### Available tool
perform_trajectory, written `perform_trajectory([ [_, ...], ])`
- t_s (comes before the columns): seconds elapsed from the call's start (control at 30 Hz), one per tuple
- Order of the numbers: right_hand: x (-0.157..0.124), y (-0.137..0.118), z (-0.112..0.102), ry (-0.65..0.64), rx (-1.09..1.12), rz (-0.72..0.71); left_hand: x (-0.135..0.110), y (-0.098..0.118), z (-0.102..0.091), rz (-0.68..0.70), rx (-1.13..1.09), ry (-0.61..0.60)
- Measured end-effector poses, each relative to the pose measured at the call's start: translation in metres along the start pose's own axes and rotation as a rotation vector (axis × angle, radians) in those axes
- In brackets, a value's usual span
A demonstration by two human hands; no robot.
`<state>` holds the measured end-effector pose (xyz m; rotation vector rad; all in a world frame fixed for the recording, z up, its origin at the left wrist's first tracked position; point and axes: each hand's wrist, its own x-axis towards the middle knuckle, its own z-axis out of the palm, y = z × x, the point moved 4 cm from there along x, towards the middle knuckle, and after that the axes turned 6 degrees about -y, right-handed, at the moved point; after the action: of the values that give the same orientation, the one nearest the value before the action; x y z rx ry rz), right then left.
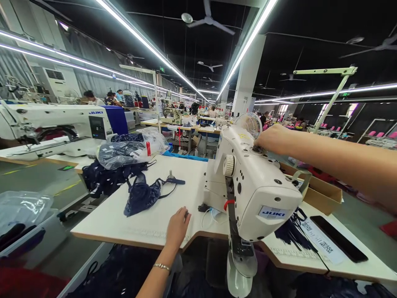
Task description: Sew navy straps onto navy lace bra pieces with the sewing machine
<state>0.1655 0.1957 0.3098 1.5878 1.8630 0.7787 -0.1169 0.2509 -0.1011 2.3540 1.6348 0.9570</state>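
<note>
A white Juki sewing machine stands in front of me on a pale worktable. My right hand reaches over the machine's top, its fingers pinched on a dark knob or thread part there. On the table near the machine's base rests my left hand, fingers curled around something small that I cannot make out. A dark blue garment with straps lies on the table to the left of that hand.
A pile of dark garments and a clear plastic bag sit at the table's far left. A cardboard box, a black phone and a printed sheet lie to the right. Another Juki machine stands left; workers sit farther back.
</note>
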Motion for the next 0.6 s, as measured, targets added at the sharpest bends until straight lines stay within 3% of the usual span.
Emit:
perform_trajectory([
  [0.17, 0.011, 0.007, -0.017, 0.135, 0.146, -0.254, 0.0, -0.002, 0.002, -0.004, -0.011, -0.007],
  [0.3, 0.025, 0.004, -0.031, 0.082, 0.423, -0.337, 0.0, -0.003, 0.003, -0.017, -0.021, -0.004],
  [0.37, 0.037, 0.003, -0.032, 0.048, 0.611, -0.273, 0.0, -0.003, 0.002, -0.023, -0.026, 0.0],
  [0.43, 0.052, 0.009, -0.024, 0.053, 0.768, -0.104, 0.0, -0.003, 0.001, -0.027, -0.031, 0.001],
  [0.53, 0.073, 0.027, -0.002, 0.16, 0.993, 0.117, 0.0, -0.003, 0.0, -0.028, -0.04, 0.0],
  [0.6, 0.084, 0.035, 0.01, 0.239, 1.065, 0.137, 0.0, -0.003, -0.001, -0.031, -0.044, 0.002],
])
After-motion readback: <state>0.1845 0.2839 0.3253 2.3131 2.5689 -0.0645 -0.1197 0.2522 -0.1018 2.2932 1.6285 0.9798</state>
